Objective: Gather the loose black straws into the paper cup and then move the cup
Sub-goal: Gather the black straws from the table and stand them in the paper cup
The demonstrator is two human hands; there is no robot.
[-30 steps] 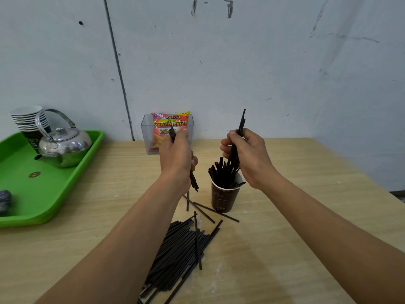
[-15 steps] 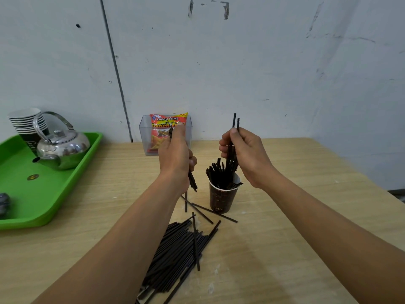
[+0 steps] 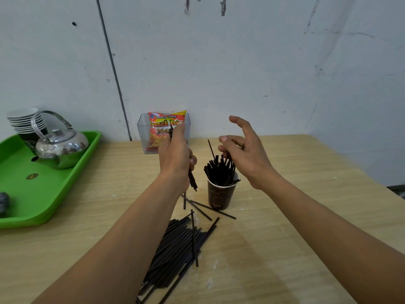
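Note:
A brown paper cup stands upright on the wooden table, packed with several black straws that stick out of its top. My right hand hovers just above and right of the cup, fingers spread and holding nothing. My left hand is raised left of the cup and closed around a small bundle of black straws, whose ends poke out above and below the fist. A large pile of loose black straws lies on the table in front of the cup, between my forearms.
A green tray at the left holds a metal kettle and a stack of paper cups. A clear plastic box with a snack packet stands against the back wall. The table's right edge runs diagonally.
My right hand has let go of the straws it held over the cup and opened its fingers. Those straws now stand in the cup. My left hand still grips its bundle.

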